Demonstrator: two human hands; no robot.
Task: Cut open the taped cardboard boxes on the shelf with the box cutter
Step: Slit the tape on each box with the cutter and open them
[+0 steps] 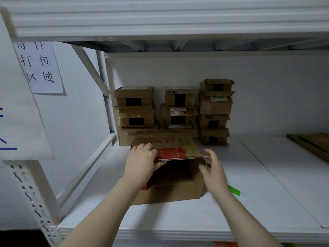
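Observation:
A brown cardboard box [170, 191] stands on the white shelf [178, 214] near its front, its top open and dark inside. My left hand [142, 161] grips the raised far flap [169, 145], which carries red print and shiny tape. My right hand [213, 172] rests with straight fingers against the box's right side. The green and white box cutter [235, 191] lies on the shelf just right of the box, partly hidden behind my right wrist.
Three stacks of small taped cardboard boxes [178, 113] stand against the back wall. Flattened cardboard [311, 145] lies at the far right. A paper sign [39, 66] hangs on the left upright. Another shelf sits close overhead.

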